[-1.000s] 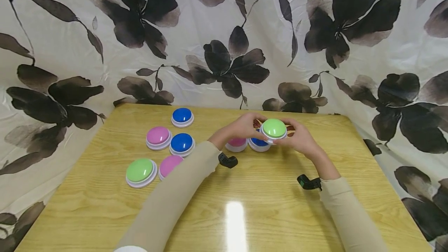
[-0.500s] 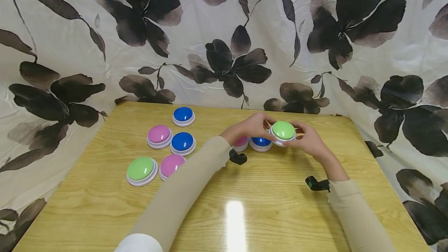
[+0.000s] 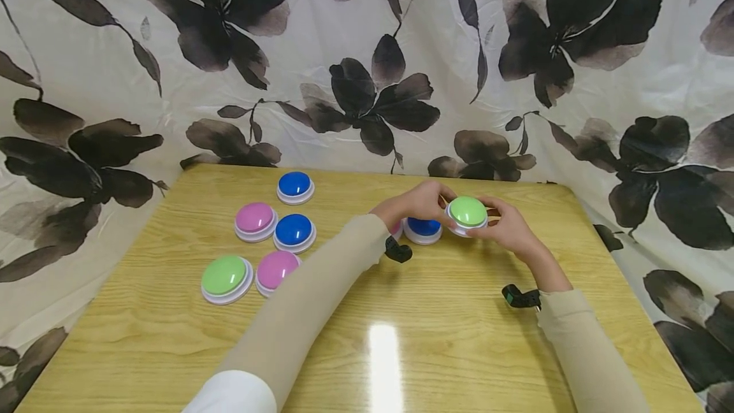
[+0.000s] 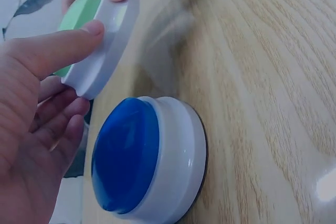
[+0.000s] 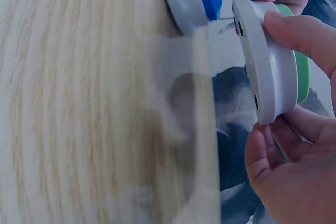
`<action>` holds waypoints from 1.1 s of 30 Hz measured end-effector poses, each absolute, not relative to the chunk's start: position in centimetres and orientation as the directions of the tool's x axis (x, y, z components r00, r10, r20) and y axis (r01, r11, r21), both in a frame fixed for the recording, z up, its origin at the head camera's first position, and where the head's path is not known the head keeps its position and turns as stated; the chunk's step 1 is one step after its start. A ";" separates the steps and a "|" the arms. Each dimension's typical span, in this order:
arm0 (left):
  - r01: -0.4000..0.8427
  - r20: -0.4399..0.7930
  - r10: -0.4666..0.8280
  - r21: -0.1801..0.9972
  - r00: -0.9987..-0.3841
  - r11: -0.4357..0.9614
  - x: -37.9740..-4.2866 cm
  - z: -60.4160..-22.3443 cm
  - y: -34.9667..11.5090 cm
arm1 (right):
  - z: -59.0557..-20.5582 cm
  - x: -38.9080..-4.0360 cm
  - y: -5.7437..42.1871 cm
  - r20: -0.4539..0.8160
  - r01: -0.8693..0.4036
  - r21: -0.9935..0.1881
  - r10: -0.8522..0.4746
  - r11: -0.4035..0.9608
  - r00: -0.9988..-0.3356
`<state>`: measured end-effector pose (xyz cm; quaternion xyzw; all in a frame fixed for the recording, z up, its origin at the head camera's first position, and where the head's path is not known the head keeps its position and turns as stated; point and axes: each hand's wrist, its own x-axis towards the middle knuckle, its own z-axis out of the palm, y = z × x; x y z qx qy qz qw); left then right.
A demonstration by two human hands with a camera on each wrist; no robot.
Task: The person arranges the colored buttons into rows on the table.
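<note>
Between my two hands a green push button (image 3: 467,211) with a white base is held just above the table. My left hand (image 3: 421,201) grips its left side, thumb on the white rim (image 4: 107,51) in the left wrist view. On the opposite side my right hand (image 3: 507,228) pinches the base (image 5: 273,66), whose underside shows in the right wrist view, apart from the wood. Just left of it a blue push button (image 3: 423,228) stands on the table, partly behind the left hand. A pink push button (image 3: 397,231) beside that is mostly hidden.
On the table's left side stand several more push buttons: a green one (image 3: 223,275), pink ones (image 3: 255,217) (image 3: 277,269) and blue ones (image 3: 295,183) (image 3: 294,229). My left forearm partly covers the nearer pink one. A floral cloth (image 3: 309,37) hangs behind the wooden table (image 3: 436,349).
Both hands have carried the green push button to the right, from in front of the blue one to a spot beside it. The other buttons have stayed put.
</note>
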<state>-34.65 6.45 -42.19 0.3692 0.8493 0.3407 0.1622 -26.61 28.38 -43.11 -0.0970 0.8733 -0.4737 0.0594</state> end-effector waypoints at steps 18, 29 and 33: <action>0.532 -0.129 0.760 0.640 -0.637 0.555 -35.6 -43.6 7.9 | -45.6 -27.5 29.2 -0.062 -0.055 -0.835 -0.194 0.548 -0.979; 0.534 -0.158 0.755 0.616 -0.637 0.579 -36.0 -44.2 8.0 | -46.6 -28.0 29.1 -0.081 -0.042 -0.838 -0.201 0.544 -0.976; 0.524 -0.161 0.752 0.625 -0.639 0.579 -36.0 -44.3 8.0 | -46.8 -27.9 29.0 -0.091 -0.035 -0.847 -0.210 0.530 -0.973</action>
